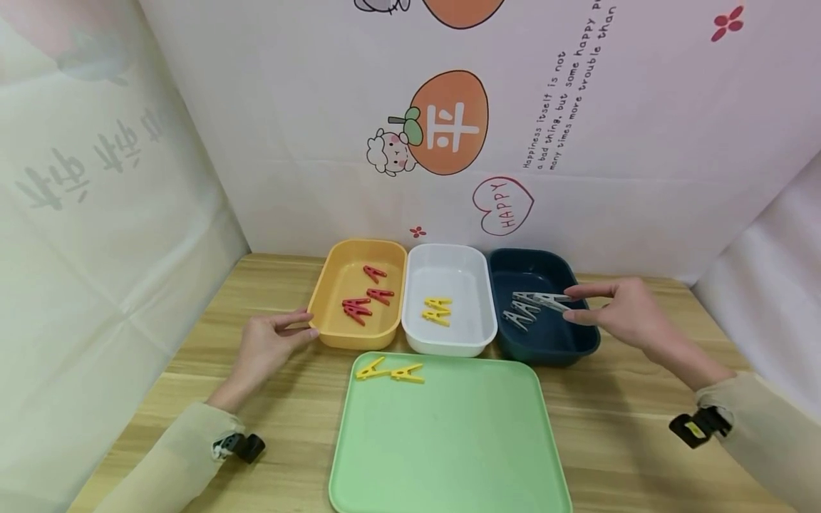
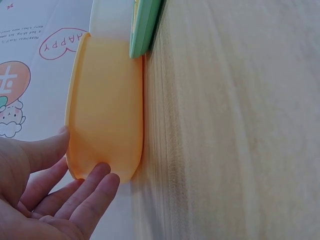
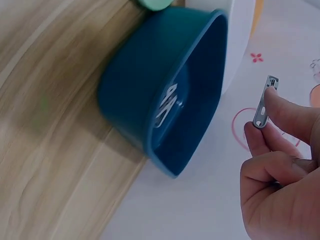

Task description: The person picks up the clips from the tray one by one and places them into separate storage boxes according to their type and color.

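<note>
My right hand pinches a grey clothespin between thumb and fingertips, over the dark blue bin. Several more grey clothespins lie inside that bin. On the left, my left hand touches the near left corner of the orange-yellow bin with relaxed fingers. The left wrist view shows its fingertips against the outer wall. Several red clothespins lie in this bin. Between the two stands a white bin holding two yellow clothespins.
A light green tray lies in front of the bins, with two yellow clothespins near its far left corner. Wooden tabletop surrounds it. A printed cloth hangs right behind the bins, and white cloth stands at the left.
</note>
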Demonstrator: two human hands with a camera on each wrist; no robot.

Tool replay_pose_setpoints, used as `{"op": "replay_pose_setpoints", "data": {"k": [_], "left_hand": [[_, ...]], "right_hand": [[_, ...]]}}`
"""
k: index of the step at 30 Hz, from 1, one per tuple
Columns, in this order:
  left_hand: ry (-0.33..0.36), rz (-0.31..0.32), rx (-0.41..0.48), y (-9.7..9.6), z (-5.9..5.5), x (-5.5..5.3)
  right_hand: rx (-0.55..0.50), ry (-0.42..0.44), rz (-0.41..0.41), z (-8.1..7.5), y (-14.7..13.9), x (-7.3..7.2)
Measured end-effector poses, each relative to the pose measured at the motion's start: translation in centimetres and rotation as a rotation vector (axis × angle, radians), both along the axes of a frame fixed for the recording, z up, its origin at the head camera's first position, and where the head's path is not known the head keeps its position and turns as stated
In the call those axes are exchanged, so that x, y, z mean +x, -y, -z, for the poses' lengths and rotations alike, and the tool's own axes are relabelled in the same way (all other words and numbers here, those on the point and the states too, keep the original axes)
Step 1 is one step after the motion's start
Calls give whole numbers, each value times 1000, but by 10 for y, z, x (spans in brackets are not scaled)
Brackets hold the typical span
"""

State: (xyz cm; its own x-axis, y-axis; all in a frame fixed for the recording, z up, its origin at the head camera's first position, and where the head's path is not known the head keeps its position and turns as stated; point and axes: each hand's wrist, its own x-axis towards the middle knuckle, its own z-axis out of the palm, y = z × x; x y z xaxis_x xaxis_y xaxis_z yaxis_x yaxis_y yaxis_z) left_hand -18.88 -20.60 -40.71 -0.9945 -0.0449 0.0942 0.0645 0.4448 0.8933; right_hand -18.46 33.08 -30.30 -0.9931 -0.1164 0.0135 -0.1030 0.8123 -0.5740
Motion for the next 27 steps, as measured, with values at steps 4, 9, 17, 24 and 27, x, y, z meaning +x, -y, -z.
{"op": "replay_pose_setpoints", "data": {"k": [4, 9, 17, 24, 27], "left_hand": [[7, 0, -1, 0, 1, 0], [-6, 3, 8, -1, 1, 0], [-20, 0, 0, 0, 0, 0], [-3, -2, 4, 0, 0, 0], [-1, -2, 4, 0, 0, 0]], "right_hand": [[5, 39, 14, 4, -7, -7], [17, 76, 28, 11, -14, -16], [60, 84, 19, 25, -19, -27], [79, 73, 14, 34, -25, -34], [88, 73, 12, 37, -27, -37]]}}
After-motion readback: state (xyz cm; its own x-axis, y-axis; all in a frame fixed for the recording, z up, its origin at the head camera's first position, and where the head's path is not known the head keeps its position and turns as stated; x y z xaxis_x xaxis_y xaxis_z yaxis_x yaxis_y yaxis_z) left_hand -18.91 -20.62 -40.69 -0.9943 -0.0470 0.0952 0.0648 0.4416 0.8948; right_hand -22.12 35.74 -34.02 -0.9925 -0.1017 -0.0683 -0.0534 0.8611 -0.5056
